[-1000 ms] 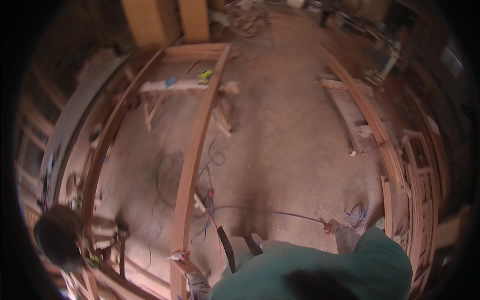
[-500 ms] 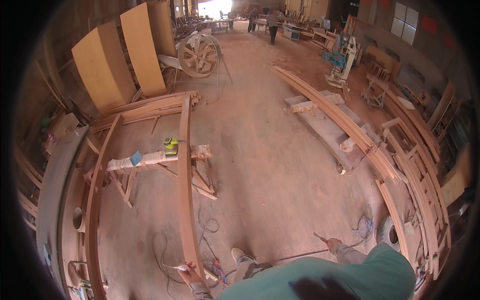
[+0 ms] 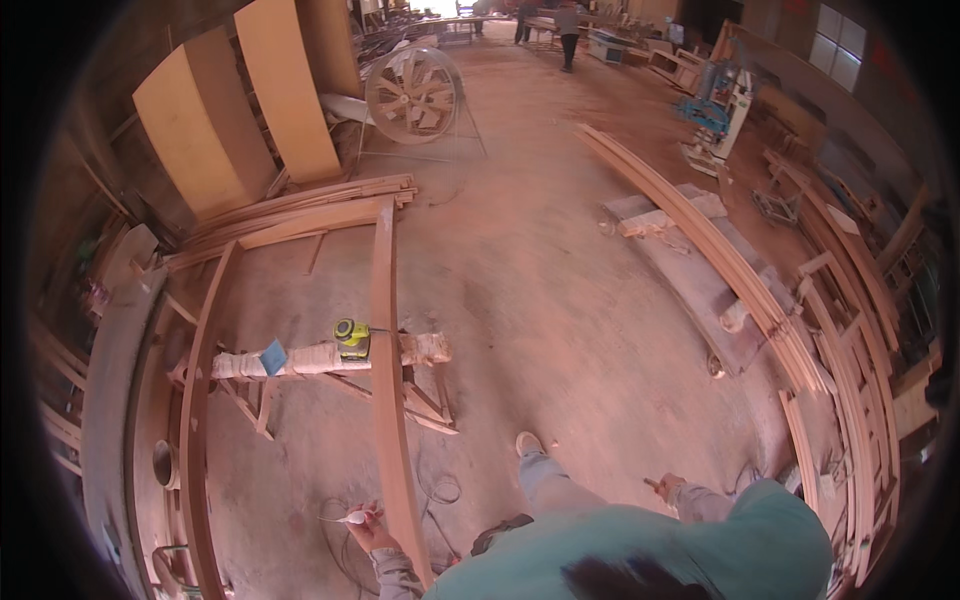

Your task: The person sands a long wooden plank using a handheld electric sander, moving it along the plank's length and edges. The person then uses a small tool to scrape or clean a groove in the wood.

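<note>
At the lower left, my left hand [image 3: 372, 532] is closed around a small white bottle with a thin pointed nozzle [image 3: 355, 517]. It is beside the near end of a long reddish wooden beam [image 3: 385, 350]. My right hand [image 3: 670, 487] is out to the right over the floor, closed on a slim dark tool [image 3: 651, 483] whose exact kind I cannot make out. The beam lies across a wrapped trestle [image 3: 310, 360]. Against the beam on that trestle sits a yellow-green sander [image 3: 351, 340], and farther left lies a blue sheet [image 3: 273, 357].
A second beam [image 3: 205, 370] runs along the left. Cords [image 3: 440, 490] lie on the floor by the beam. To the right, long boards [image 3: 700, 260] rest on a low cart [image 3: 670, 300]. A big fan [image 3: 413, 97] stands ahead; people [image 3: 567, 35] stand farther off.
I have stepped forward, and the view has shifted. My left hand has moved along the beam with the bottle. The slim tool stays in my right hand and now looks foreshortened.
</note>
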`<act>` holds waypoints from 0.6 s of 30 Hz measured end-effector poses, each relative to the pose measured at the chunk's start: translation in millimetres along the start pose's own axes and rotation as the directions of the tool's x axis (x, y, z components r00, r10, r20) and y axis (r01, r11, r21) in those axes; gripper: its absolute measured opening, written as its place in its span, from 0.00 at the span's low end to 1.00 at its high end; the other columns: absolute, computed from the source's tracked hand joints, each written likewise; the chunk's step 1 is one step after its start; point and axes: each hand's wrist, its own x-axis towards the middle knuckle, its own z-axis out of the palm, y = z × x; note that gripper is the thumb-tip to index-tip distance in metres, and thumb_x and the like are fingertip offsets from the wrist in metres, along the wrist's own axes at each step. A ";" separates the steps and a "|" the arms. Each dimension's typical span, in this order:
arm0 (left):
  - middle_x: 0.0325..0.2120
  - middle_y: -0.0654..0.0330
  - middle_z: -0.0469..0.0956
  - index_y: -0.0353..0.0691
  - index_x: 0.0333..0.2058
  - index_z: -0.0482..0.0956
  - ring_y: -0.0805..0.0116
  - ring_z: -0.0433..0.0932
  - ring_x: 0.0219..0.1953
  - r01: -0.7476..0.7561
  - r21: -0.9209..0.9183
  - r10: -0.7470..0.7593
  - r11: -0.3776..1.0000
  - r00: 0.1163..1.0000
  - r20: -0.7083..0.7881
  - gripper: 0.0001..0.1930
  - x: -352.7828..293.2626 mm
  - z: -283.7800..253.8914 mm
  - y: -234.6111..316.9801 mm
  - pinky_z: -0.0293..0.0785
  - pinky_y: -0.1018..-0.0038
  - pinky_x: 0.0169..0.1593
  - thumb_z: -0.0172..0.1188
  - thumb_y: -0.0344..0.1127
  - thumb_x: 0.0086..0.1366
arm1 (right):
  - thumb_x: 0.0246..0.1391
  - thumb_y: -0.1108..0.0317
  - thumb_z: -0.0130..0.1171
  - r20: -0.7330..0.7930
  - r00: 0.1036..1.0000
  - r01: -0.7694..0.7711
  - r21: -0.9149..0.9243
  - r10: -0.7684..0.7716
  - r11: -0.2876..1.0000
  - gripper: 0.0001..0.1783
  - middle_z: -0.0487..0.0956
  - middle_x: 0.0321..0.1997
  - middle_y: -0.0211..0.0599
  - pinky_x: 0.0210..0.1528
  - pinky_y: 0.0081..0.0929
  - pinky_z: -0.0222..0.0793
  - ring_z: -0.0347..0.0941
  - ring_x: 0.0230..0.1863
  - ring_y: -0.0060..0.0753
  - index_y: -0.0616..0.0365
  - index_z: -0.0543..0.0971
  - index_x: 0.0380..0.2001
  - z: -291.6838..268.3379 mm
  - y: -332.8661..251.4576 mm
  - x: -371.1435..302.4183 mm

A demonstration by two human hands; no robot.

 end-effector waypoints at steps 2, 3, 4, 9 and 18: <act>0.37 0.57 0.76 0.38 0.50 0.65 0.68 0.77 0.35 0.017 -0.024 -0.018 1.000 0.999 -0.031 0.20 6.5 19.3 -15.2 0.75 0.75 0.40 0.57 0.45 0.69 | 0.57 0.48 0.59 -0.073 0.997 0.040 0.065 -0.035 0.997 0.22 0.82 0.34 0.50 0.43 0.41 0.73 0.79 0.38 0.50 0.58 0.80 0.37 -11.4 -17.2 75.3; 0.37 0.57 0.76 0.38 0.49 0.65 0.67 0.77 0.36 0.030 -0.054 -0.033 0.998 0.998 -0.057 0.20 9.4 25.1 -19.3 0.75 0.75 0.41 0.57 0.45 0.69 | 0.57 0.45 0.57 -0.107 0.985 0.131 -0.036 -0.134 0.991 0.25 0.82 0.33 0.51 0.43 0.42 0.73 0.79 0.37 0.50 0.59 0.81 0.35 -29.3 -44.2 95.5; 0.37 0.57 0.76 0.37 0.49 0.65 0.67 0.77 0.36 0.049 -0.069 -0.056 0.996 0.993 -0.102 0.20 4.6 26.4 -23.2 0.75 0.75 0.41 0.57 0.45 0.69 | 0.57 0.41 0.56 -0.110 0.964 0.225 -0.154 -0.243 0.962 0.28 0.82 0.31 0.52 0.44 0.42 0.73 0.79 0.37 0.49 0.59 0.82 0.32 -59.7 -97.7 102.8; 0.36 0.59 0.75 0.36 0.47 0.66 0.68 0.75 0.35 0.093 -0.007 -0.093 0.996 0.988 -0.127 0.17 9.4 102.5 -12.2 0.73 0.72 0.43 0.57 0.42 0.69 | 0.57 0.55 0.60 -0.148 0.854 0.506 0.013 -0.499 0.863 0.14 0.80 0.26 0.43 0.29 0.38 0.75 0.77 0.25 0.38 0.56 0.79 0.33 -182.2 -276.9 186.0; 0.36 0.59 0.76 0.36 0.45 0.68 0.70 0.74 0.36 0.154 -0.036 -0.158 0.987 0.959 -0.236 0.13 84.4 172.4 -25.6 0.72 0.73 0.45 0.57 0.38 0.69 | 0.57 0.73 0.57 0.081 0.779 0.606 0.161 -0.622 0.779 0.07 0.77 0.28 0.34 0.21 0.26 0.75 0.76 0.24 0.26 0.58 0.70 0.38 -203.7 -428.3 224.6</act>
